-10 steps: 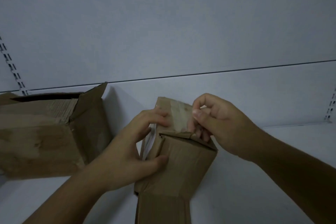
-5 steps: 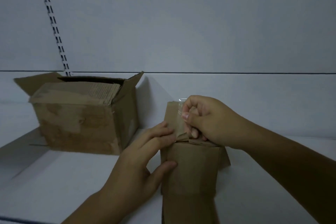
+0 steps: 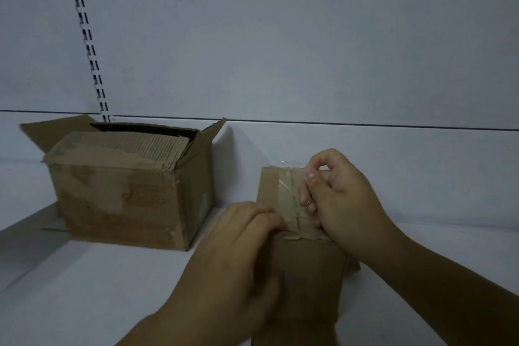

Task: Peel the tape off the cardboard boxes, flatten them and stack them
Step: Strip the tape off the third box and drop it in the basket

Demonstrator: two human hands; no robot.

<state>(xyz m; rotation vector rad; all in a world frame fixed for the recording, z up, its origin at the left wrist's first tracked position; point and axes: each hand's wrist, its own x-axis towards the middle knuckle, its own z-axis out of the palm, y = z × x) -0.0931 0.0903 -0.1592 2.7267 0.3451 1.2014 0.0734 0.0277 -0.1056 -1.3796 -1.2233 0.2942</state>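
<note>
Slightly higher than half a second before, the left hand (image 3: 238, 255) gripped the small box (image 3: 309, 275) at its fold, steadying it on the shelf (image 3: 84, 289), while the right hand (image 3: 345, 199) pinched the tape (image 3: 289, 199) on its flap — barely lifted. Flattening and stacking remained; the large box (image 3: 126, 196) stood unflattened.

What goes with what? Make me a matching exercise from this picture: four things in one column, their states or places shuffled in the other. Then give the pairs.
Column one
1. left hand
2. right hand
3. big box
4. tape

Column two
A. stands apart at the left, top flaps open
B. pinches the tape
C. on the raised flap of the small box, partly lifted
D. grips the small box's left side

Pairs: 1-D, 2-B, 3-A, 4-C
</note>
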